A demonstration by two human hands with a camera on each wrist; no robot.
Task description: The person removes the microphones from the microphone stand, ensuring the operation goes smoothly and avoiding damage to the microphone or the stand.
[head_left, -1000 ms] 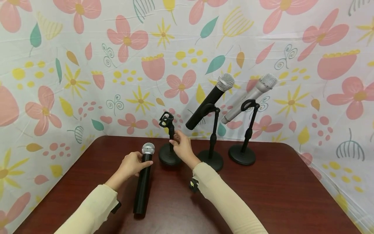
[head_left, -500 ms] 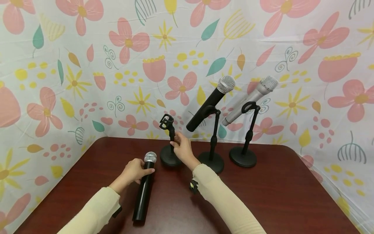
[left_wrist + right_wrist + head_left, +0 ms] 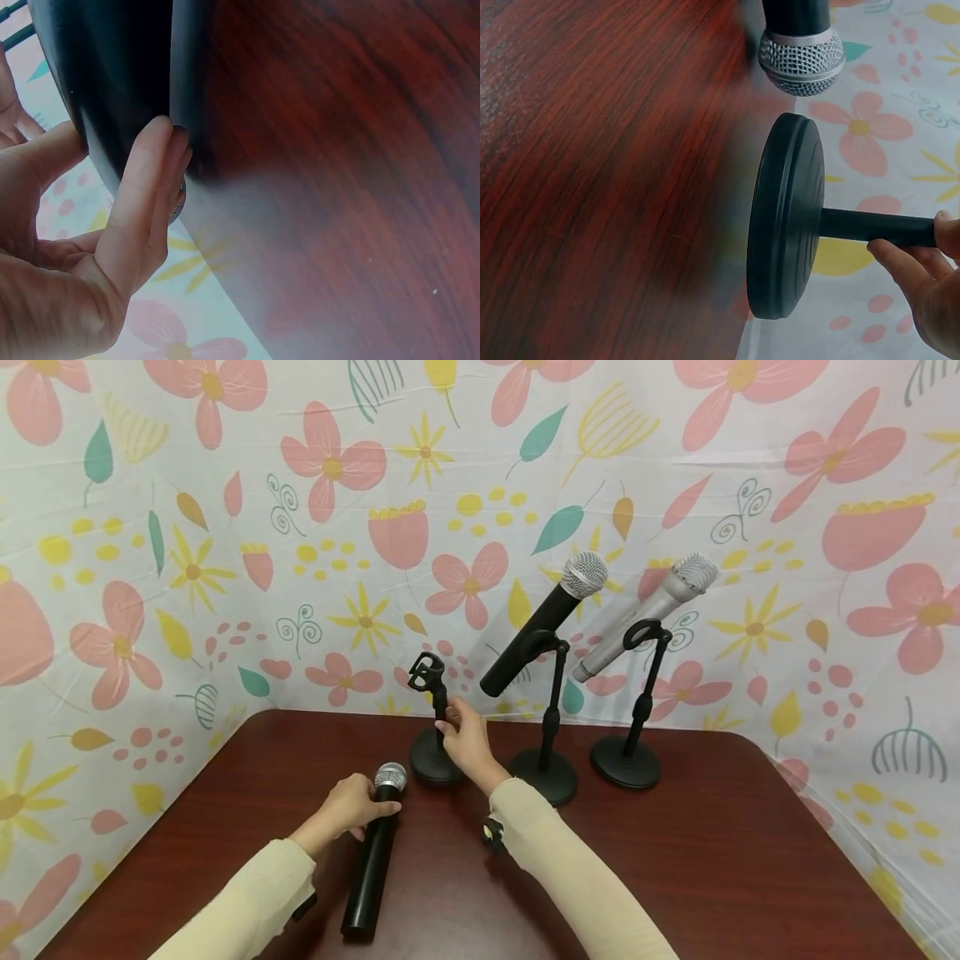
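Left hand [image 3: 345,807] grips a black microphone [image 3: 372,868] at seven o'clock from an empty stand [image 3: 439,698], whose pole [image 3: 847,224] the right hand [image 3: 469,743] pinches. Lining-up appears underway; the next move likely calls for steadiness.

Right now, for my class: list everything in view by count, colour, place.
Table: 1, reddish brown, foreground
Floral backdrop: 1, white, pink, yellow, teal, behind table
Left microphone stand: 1, black, table's back
Middle microphone stand: 1, black, table's back
Right microphone stand: 1, black, table's back
Mounted microphone: 1, black, silver, on middle stand
Silver microphone: 1, silver, on right stand
Lower microphone: 1, black, silver, left of centre
Sleeves: 2, cream, forearms
Wrist cameras: 2, black, cuffs
Left hand: 1, gripping lower microphone
Right hand: 1, pinching left stand
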